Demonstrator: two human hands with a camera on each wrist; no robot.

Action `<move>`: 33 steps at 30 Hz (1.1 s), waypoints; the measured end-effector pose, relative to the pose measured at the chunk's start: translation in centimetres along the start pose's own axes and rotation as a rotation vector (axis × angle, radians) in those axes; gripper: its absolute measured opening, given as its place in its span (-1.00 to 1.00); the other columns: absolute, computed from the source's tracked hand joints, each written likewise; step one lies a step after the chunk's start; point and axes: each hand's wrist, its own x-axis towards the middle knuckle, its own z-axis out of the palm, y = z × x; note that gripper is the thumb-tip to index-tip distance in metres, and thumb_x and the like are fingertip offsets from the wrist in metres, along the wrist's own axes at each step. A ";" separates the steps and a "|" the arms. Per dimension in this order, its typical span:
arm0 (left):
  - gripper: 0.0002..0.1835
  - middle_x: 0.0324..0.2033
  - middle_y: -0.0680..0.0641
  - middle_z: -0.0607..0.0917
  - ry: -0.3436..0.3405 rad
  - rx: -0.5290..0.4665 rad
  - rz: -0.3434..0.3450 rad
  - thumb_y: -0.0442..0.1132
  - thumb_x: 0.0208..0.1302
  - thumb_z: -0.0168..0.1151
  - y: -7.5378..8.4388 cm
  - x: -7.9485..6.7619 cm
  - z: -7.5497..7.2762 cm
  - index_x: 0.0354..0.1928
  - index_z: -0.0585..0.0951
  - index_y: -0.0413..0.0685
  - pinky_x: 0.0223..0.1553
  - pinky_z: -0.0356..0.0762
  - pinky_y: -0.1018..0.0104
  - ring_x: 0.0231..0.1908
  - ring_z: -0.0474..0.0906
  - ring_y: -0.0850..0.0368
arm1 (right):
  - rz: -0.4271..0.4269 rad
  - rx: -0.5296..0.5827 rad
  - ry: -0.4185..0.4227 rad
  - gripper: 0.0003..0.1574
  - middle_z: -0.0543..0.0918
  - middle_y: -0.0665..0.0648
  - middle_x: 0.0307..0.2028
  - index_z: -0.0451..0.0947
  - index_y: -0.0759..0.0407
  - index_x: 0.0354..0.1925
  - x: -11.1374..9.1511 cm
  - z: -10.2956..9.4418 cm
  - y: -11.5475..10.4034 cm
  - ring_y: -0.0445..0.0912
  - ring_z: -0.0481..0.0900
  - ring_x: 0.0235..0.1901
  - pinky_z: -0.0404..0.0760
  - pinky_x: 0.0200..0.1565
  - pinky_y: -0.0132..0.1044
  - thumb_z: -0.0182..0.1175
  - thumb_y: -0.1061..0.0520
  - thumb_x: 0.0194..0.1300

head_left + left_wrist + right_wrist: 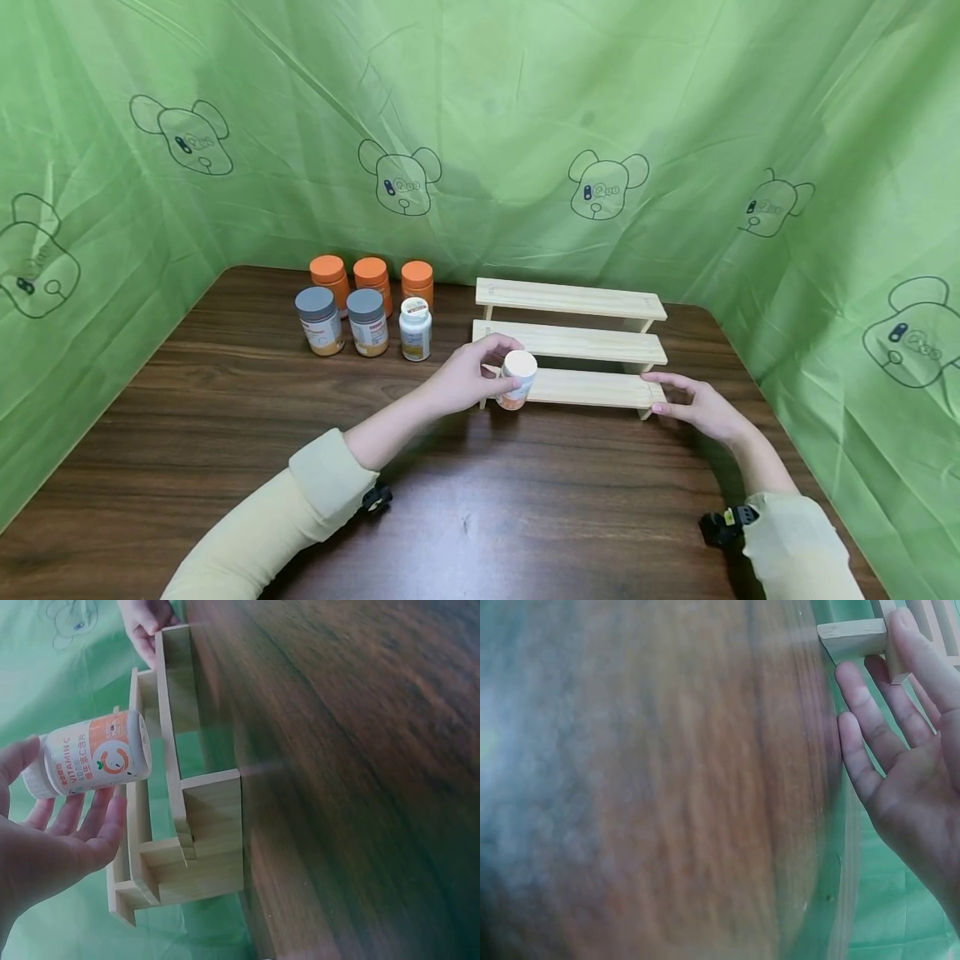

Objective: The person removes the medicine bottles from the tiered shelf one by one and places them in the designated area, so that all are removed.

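My left hand (467, 380) holds a small white vitamin C bottle (96, 756) with an orange-and-white label between thumb and fingers. In the head view the bottle is upright, overlapping the left end of the lowest tier of a three-tier wooden display rack (592, 388). The left wrist view has the bottle beside the front board, cap toward the thumb. At the other end of that tier, my right hand (703, 410) grips the board's end, thumb at the front and fingers over the top. The right wrist view has those fingers around the rack's end board (851, 637).
Left of the rack stand two grey-capped bottles (367, 323) and a white bottle (416, 330). Behind them is a row of orange-capped bottles (372, 282). Green cloth (510, 100) encloses the dark wooden table (480, 500) at the back and sides.
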 end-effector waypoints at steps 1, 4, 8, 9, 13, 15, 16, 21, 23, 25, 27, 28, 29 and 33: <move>-0.57 -0.13 0.03 0.64 0.001 0.000 -0.001 -0.22 0.12 0.38 0.0 -0.1 -0.1 0.05 0.50 0.03 -0.10 0.59 0.25 -0.08 0.56 0.17 | 0.000 0.001 0.001 -0.36 0.40 0.12 0.26 0.38 -0.05 0.28 0.0 0.0 0.0 -0.31 0.46 0.00 0.38 -0.03 -0.51 0.26 0.00 0.25; -0.57 -0.13 0.02 0.65 0.003 -0.005 -0.002 -0.23 0.12 0.38 0.2 -0.4 -0.4 0.05 0.50 0.03 -0.10 0.59 0.22 -0.07 0.57 0.16 | 0.003 0.001 0.003 -0.36 0.40 0.11 0.26 0.38 -0.06 0.28 0.0 0.0 0.1 -0.33 0.43 0.02 0.36 -0.01 -0.50 0.26 0.00 0.25; -0.57 -0.14 0.01 0.65 0.003 -0.007 0.005 -0.24 0.12 0.38 0.5 -1.0 -0.8 0.04 0.50 0.02 -0.11 0.60 0.20 -0.08 0.58 0.14 | 0.008 0.006 0.002 -0.36 0.39 0.11 0.27 0.38 -0.06 0.27 0.0 0.0 0.1 -0.34 0.41 0.03 0.36 -0.01 -0.50 0.26 -0.01 0.25; -0.58 -0.14 0.00 0.66 0.004 -0.009 0.008 -0.25 0.12 0.38 0.5 -1.2 -0.9 0.04 0.51 0.02 -0.11 0.60 0.19 -0.09 0.58 0.13 | 0.010 0.006 0.001 -0.36 0.39 0.11 0.27 0.38 -0.06 0.27 0.0 0.0 0.1 -0.34 0.41 0.03 0.36 -0.01 -0.50 0.26 -0.01 0.25; -0.56 -0.14 0.00 0.66 0.011 -0.006 0.022 -0.25 0.11 0.38 0.7 -1.8 -1.3 0.05 0.50 0.02 -0.12 0.60 0.13 -0.09 0.59 0.13 | 0.012 0.008 0.002 -0.36 0.39 0.12 0.27 0.38 -0.06 0.27 0.0 0.0 0.1 -0.33 0.41 0.04 0.35 0.00 -0.52 0.26 -0.01 0.25; -0.56 -0.13 0.00 0.66 0.014 -0.016 0.016 -0.25 0.11 0.39 0.8 -2.0 -1.4 0.05 0.50 0.02 -0.12 0.60 0.11 -0.09 0.59 0.14 | 0.013 0.005 0.004 -0.36 0.39 0.11 0.28 0.38 -0.06 0.27 0.0 0.0 0.1 -0.33 0.40 0.05 0.34 0.01 -0.52 0.26 -0.02 0.24; -0.55 -0.13 -0.01 0.66 0.015 -0.023 0.014 -0.25 0.11 0.39 0.9 -2.2 -1.5 0.06 0.49 0.01 -0.12 0.60 0.11 -0.09 0.59 0.13 | 0.013 0.004 0.003 -0.36 0.38 0.10 0.28 0.38 -0.07 0.27 0.0 0.0 0.1 -0.33 0.39 0.06 0.33 0.01 -0.51 0.26 -0.03 0.25; -0.56 -0.13 -0.03 0.65 0.014 -0.061 -0.007 -0.28 0.11 0.38 1.0 -2.7 -2.1 0.05 0.49 0.00 -0.14 0.60 0.15 -0.11 0.59 0.10 | 0.011 0.004 0.001 -0.36 0.39 0.11 0.28 0.38 -0.06 0.27 0.0 0.0 0.1 -0.28 0.42 0.05 0.36 0.01 -0.48 0.25 -0.02 0.25; -0.56 -0.13 -0.03 0.65 0.015 -0.062 -0.008 -0.28 0.12 0.38 1.0 -2.9 -2.4 0.05 0.49 0.00 -0.14 0.60 0.17 -0.12 0.58 0.09 | 0.009 0.003 0.002 -0.36 0.39 0.10 0.27 0.38 -0.06 0.27 0.0 0.1 0.1 -0.29 0.42 0.06 0.36 0.01 -0.48 0.25 -0.02 0.25; -0.56 -0.12 -0.04 0.65 0.019 -0.060 -0.006 -0.27 0.12 0.38 1.0 -3.1 -2.7 0.06 0.49 0.00 -0.13 0.59 0.17 -0.11 0.58 0.08 | 0.005 0.003 0.005 -0.37 0.39 0.11 0.27 0.38 -0.06 0.27 0.0 0.1 0.1 -0.29 0.41 0.07 0.35 0.02 -0.49 0.26 -0.02 0.25; -0.55 -0.12 -0.05 0.64 0.026 -0.053 -0.005 -0.27 0.11 0.39 1.0 -3.3 -3.0 0.06 0.49 0.00 -0.12 0.59 0.18 -0.12 0.58 0.08 | 0.001 0.004 0.007 -0.37 0.39 0.11 0.27 0.38 -0.06 0.27 0.0 0.1 0.1 -0.29 0.40 0.07 0.34 0.03 -0.49 0.25 -0.01 0.25; -0.55 -0.12 -0.05 0.64 0.030 -0.049 -0.003 -0.26 0.11 0.39 1.1 -3.4 -3.1 0.06 0.49 0.01 -0.12 0.59 0.18 -0.12 0.58 0.08 | 0.001 0.000 0.008 -0.37 0.39 0.10 0.28 0.38 -0.07 0.27 0.0 0.1 0.1 -0.30 0.38 0.08 0.33 0.03 -0.50 0.25 -0.01 0.25; -0.54 -0.12 -0.05 0.64 0.034 -0.047 -0.003 -0.26 0.11 0.39 1.2 -3.5 -3.3 0.06 0.49 0.01 -0.12 0.60 0.18 -0.12 0.58 0.08 | 0.000 0.002 0.009 -0.37 0.39 0.10 0.28 0.38 -0.07 0.27 0.0 0.1 0.1 -0.30 0.38 0.09 0.33 0.03 -0.50 0.25 -0.01 0.25; -0.54 -0.12 -0.03 0.64 0.050 -0.039 -0.004 -0.26 0.10 0.39 1.3 -4.0 -3.8 0.06 0.49 0.03 -0.13 0.61 0.21 -0.14 0.59 0.09 | 0.000 0.011 0.006 -0.38 0.39 0.10 0.28 0.38 -0.08 0.27 0.0 0.1 0.1 -0.29 0.39 0.08 0.33 0.02 -0.52 0.25 0.00 0.25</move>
